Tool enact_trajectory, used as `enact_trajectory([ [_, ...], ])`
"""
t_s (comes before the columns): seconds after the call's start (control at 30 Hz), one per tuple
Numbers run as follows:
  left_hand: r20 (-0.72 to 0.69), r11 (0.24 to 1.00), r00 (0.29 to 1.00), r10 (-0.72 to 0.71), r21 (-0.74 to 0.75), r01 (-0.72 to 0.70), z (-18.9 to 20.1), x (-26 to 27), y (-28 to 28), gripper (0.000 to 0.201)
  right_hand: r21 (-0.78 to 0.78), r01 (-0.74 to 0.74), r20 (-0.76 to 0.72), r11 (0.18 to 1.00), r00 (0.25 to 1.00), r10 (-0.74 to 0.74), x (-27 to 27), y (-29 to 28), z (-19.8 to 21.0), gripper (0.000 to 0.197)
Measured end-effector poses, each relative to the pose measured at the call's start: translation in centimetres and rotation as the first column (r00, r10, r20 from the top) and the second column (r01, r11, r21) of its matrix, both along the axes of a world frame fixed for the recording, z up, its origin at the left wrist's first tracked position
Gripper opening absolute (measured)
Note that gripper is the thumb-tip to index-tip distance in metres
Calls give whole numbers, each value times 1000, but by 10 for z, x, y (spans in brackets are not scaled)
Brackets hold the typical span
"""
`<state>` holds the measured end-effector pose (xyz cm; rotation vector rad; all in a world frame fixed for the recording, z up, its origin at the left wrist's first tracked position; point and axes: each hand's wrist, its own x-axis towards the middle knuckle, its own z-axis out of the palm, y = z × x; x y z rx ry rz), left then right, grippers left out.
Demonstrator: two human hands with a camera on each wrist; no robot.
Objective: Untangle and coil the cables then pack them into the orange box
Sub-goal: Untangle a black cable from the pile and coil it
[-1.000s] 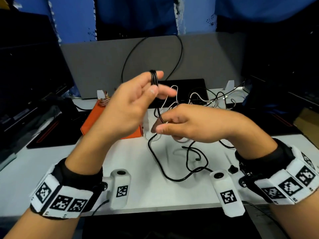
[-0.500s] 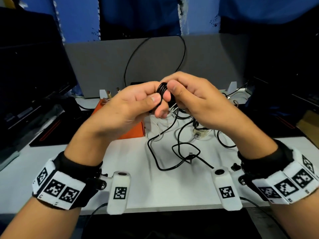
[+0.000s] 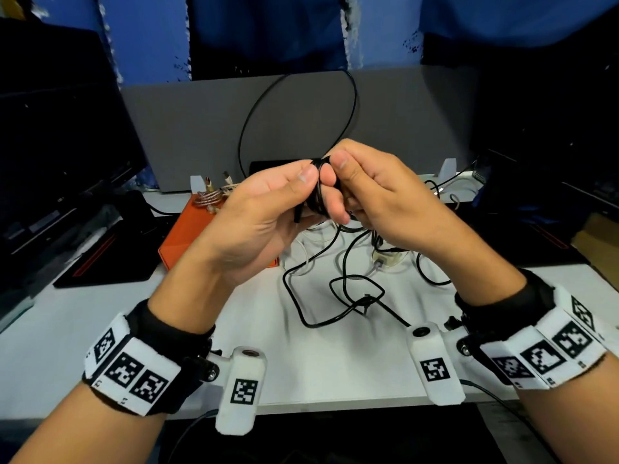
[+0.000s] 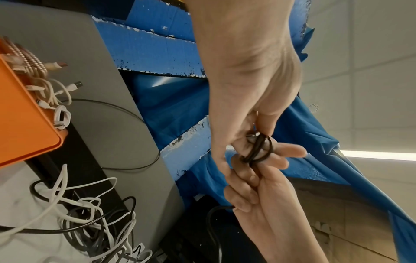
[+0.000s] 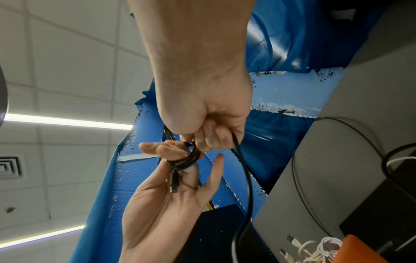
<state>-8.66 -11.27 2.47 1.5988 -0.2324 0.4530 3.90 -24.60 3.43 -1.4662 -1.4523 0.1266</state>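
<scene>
A thin black cable is wound into a small coil (image 3: 317, 193) around the fingers of my left hand (image 3: 294, 189), raised over the table. The left thumb presses the coil against those fingers. My right hand (image 3: 355, 182) pinches the same cable right at the coil, touching the left fingertips. In the right wrist view the coil (image 5: 188, 159) rings two left fingers, its plug (image 5: 173, 183) lies on the left palm, and the free length (image 5: 246, 178) trails down from the right hand. The orange box (image 3: 187, 236) stands behind my left hand.
A braided cable (image 3: 209, 197) and white cables (image 4: 54, 99) lie in the orange box. Black and white cables sit tangled (image 3: 351, 283) on the white table (image 3: 83, 329). A grey partition (image 3: 187, 128) stands behind, with dark monitors (image 3: 60, 135) on both sides.
One second ago my right hand was low over the tangle; it has risen to meet the left hand at the coil. The loose black cable on the table has shifted.
</scene>
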Motion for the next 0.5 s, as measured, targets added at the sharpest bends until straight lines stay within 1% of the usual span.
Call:
enact_trajectory([
  [0.07, -8, 1000, 1000, -22, -19, 22, 1, -1, 2, 31, -22, -30, -51, 999, 998, 29, 1, 0, -1, 32],
  [0.1, -3, 999, 1000, -17, -45, 16, 2, -1, 4, 28, -35, -28, -69, 999, 997, 26, 3, 1, -2, 32],
  [0.13, 5, 996, 1000, -6, -91, 6, 3, -1, 5, 25, -52, -23, -78, 998, 997, 19, 3, 2, -3, 33],
  [0.17, 16, 989, 1000, 6, -149, -3, 4, -1, 8, 26, -74, -26, -86, 997, 996, 20, 5, 3, -3, 35],
  [0.23, 38, 963, 999, 26, -269, -15, 5, -1, 12, 32, -110, -38, -103, 993, 994, 26, 7, 4, -4, 37],
  [0.33, 78, 901, 994, 70, -432, -30, 7, 0, 18, 34, -135, -47, -155, 990, 988, 26, 10, 6, -7, 29],
  [0.37, 90, 884, 992, 91, -466, -39, 6, 2, 18, 35, -161, -57, -175, 985, 984, 28, 12, 7, -9, 28],
  [0.43, 97, 880, 987, 130, -471, -69, 3, 6, 18, 34, -247, -77, -174, 966, 984, 34, 12, 10, -15, 28],
  [0.5, 73, 919, 980, 186, -367, -147, -2, 9, 18, 32, -343, -79, -128, 936, 991, 37, 9, 12, -21, 29],
])
